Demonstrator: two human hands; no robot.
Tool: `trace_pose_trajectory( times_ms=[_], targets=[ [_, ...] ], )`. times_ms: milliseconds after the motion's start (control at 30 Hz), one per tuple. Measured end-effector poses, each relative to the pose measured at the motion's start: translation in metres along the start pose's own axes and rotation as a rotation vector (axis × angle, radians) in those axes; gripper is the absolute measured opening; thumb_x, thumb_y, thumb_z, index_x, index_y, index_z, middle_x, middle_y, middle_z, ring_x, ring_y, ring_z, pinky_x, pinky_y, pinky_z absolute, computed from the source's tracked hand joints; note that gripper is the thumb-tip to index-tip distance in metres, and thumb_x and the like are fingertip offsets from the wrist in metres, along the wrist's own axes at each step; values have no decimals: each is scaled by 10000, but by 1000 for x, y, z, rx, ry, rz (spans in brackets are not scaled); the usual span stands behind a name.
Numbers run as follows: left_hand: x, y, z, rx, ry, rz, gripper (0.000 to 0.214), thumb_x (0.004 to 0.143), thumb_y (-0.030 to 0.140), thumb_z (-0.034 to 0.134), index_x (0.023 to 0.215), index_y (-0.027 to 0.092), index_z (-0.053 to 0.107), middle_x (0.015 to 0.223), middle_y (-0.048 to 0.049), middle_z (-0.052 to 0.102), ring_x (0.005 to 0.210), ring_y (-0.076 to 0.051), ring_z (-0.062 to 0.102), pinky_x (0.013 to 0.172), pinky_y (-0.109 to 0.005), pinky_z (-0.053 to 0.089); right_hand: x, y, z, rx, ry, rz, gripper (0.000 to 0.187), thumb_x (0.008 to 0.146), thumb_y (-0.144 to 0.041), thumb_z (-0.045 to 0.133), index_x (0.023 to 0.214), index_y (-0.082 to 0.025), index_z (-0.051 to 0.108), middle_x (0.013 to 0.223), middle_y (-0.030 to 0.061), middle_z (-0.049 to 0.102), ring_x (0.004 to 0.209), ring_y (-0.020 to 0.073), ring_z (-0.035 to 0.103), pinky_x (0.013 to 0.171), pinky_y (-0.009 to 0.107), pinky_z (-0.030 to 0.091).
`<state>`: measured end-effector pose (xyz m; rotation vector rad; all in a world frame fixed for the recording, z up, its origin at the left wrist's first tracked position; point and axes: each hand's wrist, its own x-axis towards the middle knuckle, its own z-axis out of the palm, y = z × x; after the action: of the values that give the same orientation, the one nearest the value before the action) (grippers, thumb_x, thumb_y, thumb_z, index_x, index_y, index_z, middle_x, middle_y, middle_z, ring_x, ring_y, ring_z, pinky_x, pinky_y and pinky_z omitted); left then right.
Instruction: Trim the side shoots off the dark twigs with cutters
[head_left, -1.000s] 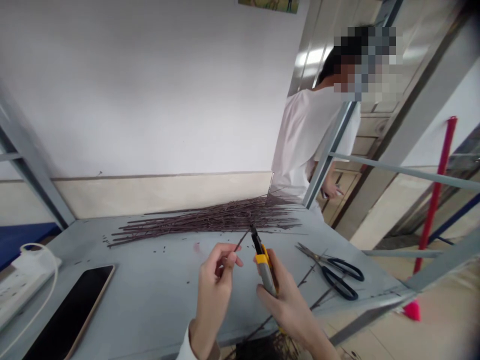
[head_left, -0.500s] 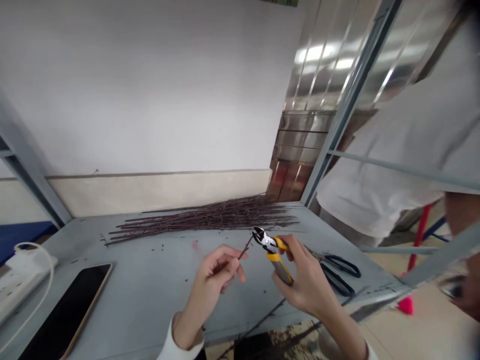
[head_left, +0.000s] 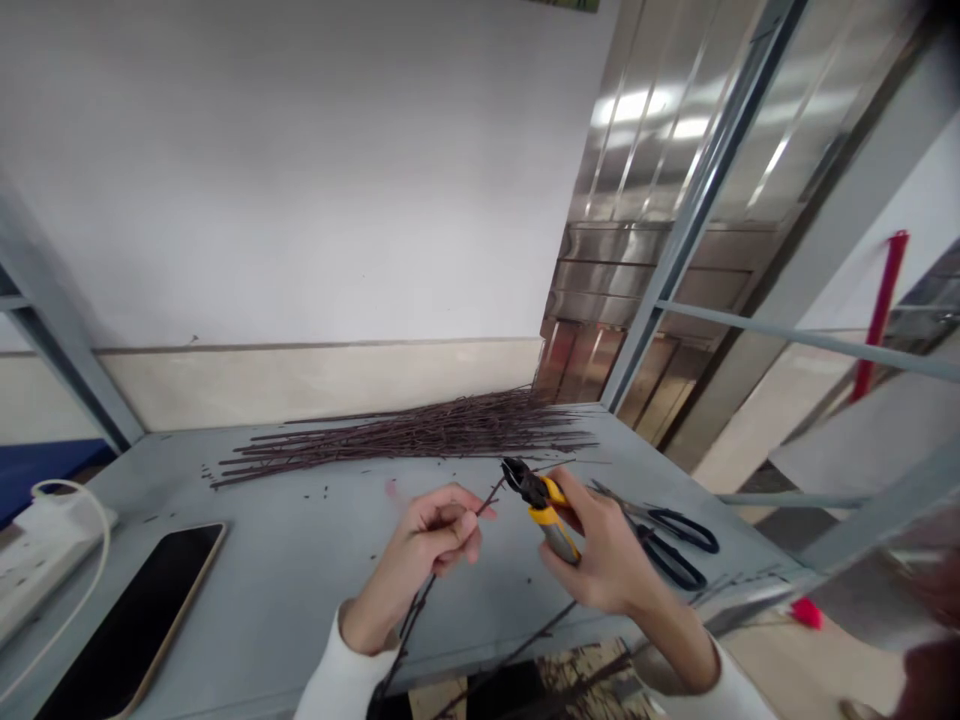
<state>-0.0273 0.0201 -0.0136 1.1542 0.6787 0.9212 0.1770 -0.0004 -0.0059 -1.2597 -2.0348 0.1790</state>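
My left hand (head_left: 426, 548) pinches a thin dark twig (head_left: 486, 500) whose long end trails down past my wrist. My right hand (head_left: 600, 550) grips yellow-handled cutting pliers (head_left: 541, 502), their black jaws at the twig's upper tip. Both hands hover over the grey table (head_left: 300, 560). Behind them a long pile of dark twigs (head_left: 405, 440) lies across the table's back. Small cut bits are scattered over the tabletop.
Black-handled scissors (head_left: 667, 545) lie right of my right hand. A black phone (head_left: 131, 615) rests at the front left, beside a white power strip with cable (head_left: 45, 545). A metal shelf post (head_left: 675, 250) rises at the back right corner. More twigs lie below the front edge.
The person in white who stood at the right has left the view. My hands stayed close together; the pliers' jaws have come onto the twig tip, and the twig's long end now shows below my wrist.
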Motion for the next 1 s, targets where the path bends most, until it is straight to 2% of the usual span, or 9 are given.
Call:
trace_pose_trajectory(
  times_ms=[100, 300, 367, 433, 533, 700, 767, 867, 1000],
  targets=[
    [2, 0, -1, 44, 15, 39, 317, 718, 450, 695, 795, 153, 613, 497, 58, 502, 384, -34, 190, 389, -205, 105, -10, -5, 8, 358, -110, 189, 245, 574, -140, 488, 750, -238, 348, 583, -81, 291, 496, 99, 288, 481, 235, 243],
    [3, 0, 0, 194, 6, 123, 349, 782, 478, 616, 837, 134, 636, 533, 43, 497, 417, -53, 244, 411, -212, 168, -22, -10, 21, 1644, -592, 408, 308, 507, -174, 542, 724, -234, 333, 565, -104, 252, 399, 41, 192, 349, 166, 187],
    [1, 0, 2, 253, 23, 158, 345, 811, 470, 586, 856, 133, 641, 541, 38, 498, 435, -62, 262, 425, -216, 186, -21, -12, 19, 1905, -727, 431, 295, 517, -189, 544, 723, -227, 336, 576, -97, 259, 400, 38, 166, 331, 150, 172],
    [-1, 2, 3, 293, 35, 183, 335, 829, 460, 566, 880, 137, 640, 553, 35, 507, 446, -68, 274, 434, -218, 196, -20, -13, 17, 1993, -756, 453, 270, 534, -212, 530, 732, -222, 346, 598, -88, 273, 416, 39, 174, 344, 146, 183],
    [-3, 3, 5, 299, 52, 192, 329, 828, 460, 568, 885, 143, 635, 562, 35, 510, 446, -68, 277, 433, -219, 196, -21, -10, 18, 1749, -626, 423, 291, 529, -241, 537, 773, -224, 380, 649, -77, 309, 465, 47, 250, 405, 165, 255],
    [-7, 4, 2, 193, -19, 106, 320, 813, 463, 588, 858, 149, 634, 512, 60, 450, 409, -52, 223, 406, -215, 169, -21, 4, 9, 581, -125, 215, 326, 596, -175, 522, 902, -223, 422, 735, -26, 422, 629, 123, 436, 556, 244, 360],
    [-8, 4, 0, 164, -49, 74, 315, 809, 460, 597, 847, 149, 634, 503, 67, 431, 401, -45, 202, 398, -214, 155, -17, 8, -1, 208, -23, 65, 354, 604, -159, 502, 942, -221, 413, 741, -12, 455, 643, 149, 460, 576, 266, 379],
    [-7, 5, -2, 157, -101, 44, 322, 807, 466, 598, 829, 147, 629, 491, 69, 423, 390, -40, 193, 392, -215, 138, -9, 11, -15, -134, 52, -130, 374, 622, -160, 495, 979, -216, 399, 775, 12, 503, 642, 165, 490, 571, 269, 404],
    [-6, 7, 0, 140, -138, 9, 353, 780, 495, 615, 794, 143, 620, 468, 73, 402, 390, -43, 186, 391, -221, 123, -2, 14, -24, -365, 142, -284, 313, 660, -170, 482, 950, -221, 376, 777, 33, 544, 649, 187, 532, 529, 258, 394]
  ],
)
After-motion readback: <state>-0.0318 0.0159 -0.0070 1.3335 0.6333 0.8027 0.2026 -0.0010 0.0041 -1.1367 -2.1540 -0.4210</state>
